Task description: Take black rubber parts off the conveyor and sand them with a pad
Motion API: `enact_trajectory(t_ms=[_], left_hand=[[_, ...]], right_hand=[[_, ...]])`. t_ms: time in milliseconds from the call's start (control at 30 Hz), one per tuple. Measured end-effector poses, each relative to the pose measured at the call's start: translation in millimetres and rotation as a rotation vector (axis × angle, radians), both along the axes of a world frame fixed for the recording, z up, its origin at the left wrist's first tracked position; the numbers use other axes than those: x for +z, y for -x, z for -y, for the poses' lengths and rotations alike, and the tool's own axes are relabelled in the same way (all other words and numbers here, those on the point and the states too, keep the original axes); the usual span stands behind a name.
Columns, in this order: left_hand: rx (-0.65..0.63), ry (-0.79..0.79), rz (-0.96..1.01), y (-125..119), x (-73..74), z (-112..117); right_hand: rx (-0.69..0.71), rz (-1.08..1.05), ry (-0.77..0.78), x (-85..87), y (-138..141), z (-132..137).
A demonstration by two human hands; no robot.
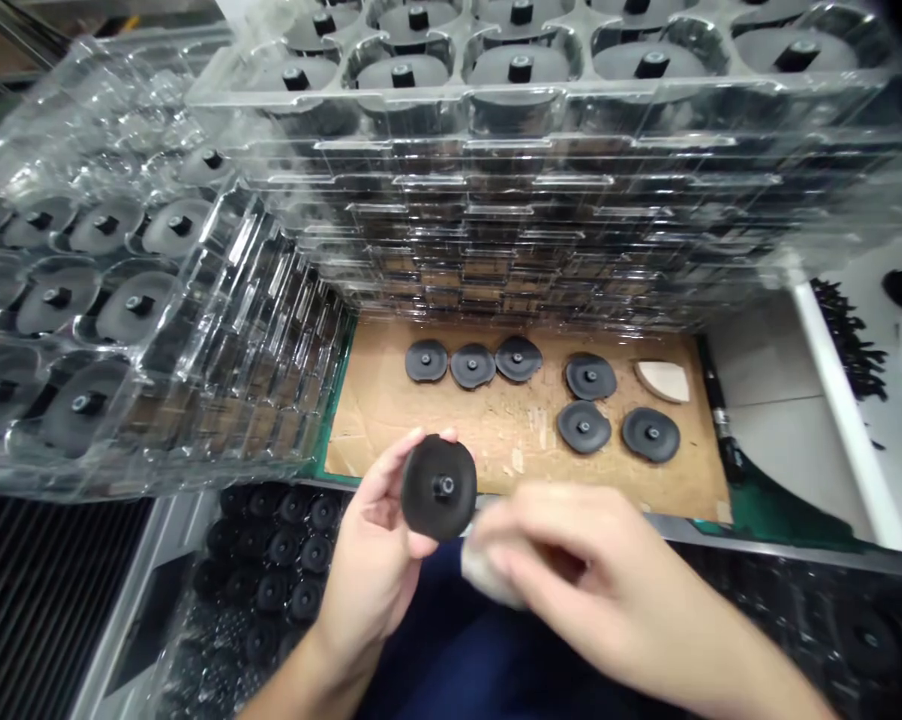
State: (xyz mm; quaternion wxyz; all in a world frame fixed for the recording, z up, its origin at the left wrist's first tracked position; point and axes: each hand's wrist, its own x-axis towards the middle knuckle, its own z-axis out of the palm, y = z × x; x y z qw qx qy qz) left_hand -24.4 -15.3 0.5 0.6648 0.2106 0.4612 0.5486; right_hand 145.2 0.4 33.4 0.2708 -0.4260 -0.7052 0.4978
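My left hand (380,530) grips a black round part (425,495) by its edges, its short central stem facing up toward me. Close beside it, my right hand (571,560) pinches a whitish pad or cloth (488,575); motion blurs both, so the material is unclear. The pad is near the part's lower right edge, and I cannot tell whether they touch. Beyond my hands, several similar black parts lie on a cardboard sheet (376,420), among them one part (651,434) at the right. A pale wedge-shaped piece (662,380) rests behind it.
Tall stacks of clear plastic trays (496,150) filled with black parts wall off the back, with another stack (196,300) at left. A black pen-like tool (721,425) lies right of the cardboard. Below left sits a tray of dark parts (282,545). A white panel (845,400) stands at right.
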Motion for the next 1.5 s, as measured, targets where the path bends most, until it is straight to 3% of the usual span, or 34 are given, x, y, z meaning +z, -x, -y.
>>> enact_trajectory(t_ms=[67,133,200,267,367,500,567,667,700,767,833,967,1067,1133,1200,1267,1400,1500], left_hand=[[0.004,-0.030,0.018,1.1,0.6,-2.0],[-0.010,-0.079,0.042,1.6,0.3,-3.9],[-0.034,-0.106,0.058,1.4,-0.5,-5.1],[-0.052,-0.100,0.054,0.7,-1.0,-5.2],[-0.069,-0.058,0.032,0.4,-2.6,-4.2],[-0.063,-0.018,0.029,2.5,-6.0,-4.0],[-0.045,-0.012,0.027,3.1,-5.0,-5.0],[-0.031,-0.021,0.028,2.6,0.8,-8.3],[-0.024,-0.031,0.026,2.4,3.0,-9.7],[-0.023,-0.039,0.028,2.5,6.0,-12.5],[-0.044,-0.010,0.043,2.9,6.7,-14.5],[-0.046,0.011,0.087,1.9,3.4,-14.3],[-0.058,0.024,0.102,-0.3,0.0,-12.4],[-0.041,0.062,0.109,-0.4,-2.3,-11.9],[-0.014,0.109,0.122,1.2,-4.4,-12.2],[0.002,0.132,0.143,3.8,-6.2,-13.0],[-0.024,0.140,0.184,6.0,-7.9,-14.8],[-0.065,0.163,0.203,2.5,-6.4,-14.8]], right_hand=[[0.070,-0.049,0.214,-1.1,-7.5,2.0],[-0.076,-0.023,0.245,-2.0,-13.2,4.7],[-0.242,0.021,0.145,-1.3,-14.4,6.7],[-0.290,0.037,-0.057,0.7,-10.2,6.4],[-0.209,0.091,-0.311,3.1,0.5,0.1],[-0.071,0.147,-0.269,3.0,7.4,-11.3],[-0.031,0.097,-0.182,1.6,5.2,-13.3],[0.269,-0.019,0.255,-5.8,-3.3,-10.5],[0.312,-0.030,0.385,-9.9,-6.8,-8.5],[0.177,0.006,0.473,-18.5,-13.4,-3.9],[-0.050,0.046,0.407,-23.5,-17.5,0.2],[-0.277,0.004,0.105,-12.7,-12.2,1.5],[-0.307,-0.011,-0.118,3.2,-1.5,-3.8],[-0.143,-0.066,0.016,8.3,2.1,-5.3],[0.084,-0.165,0.325,4.4,1.3,-1.4],[0.137,-0.228,0.560,-9.7,-2.0,8.4],[-0.231,-0.146,0.623,-46.5,-7.8,31.5],[-0.398,-0.095,0.498,-51.5,-7.6,33.2]])
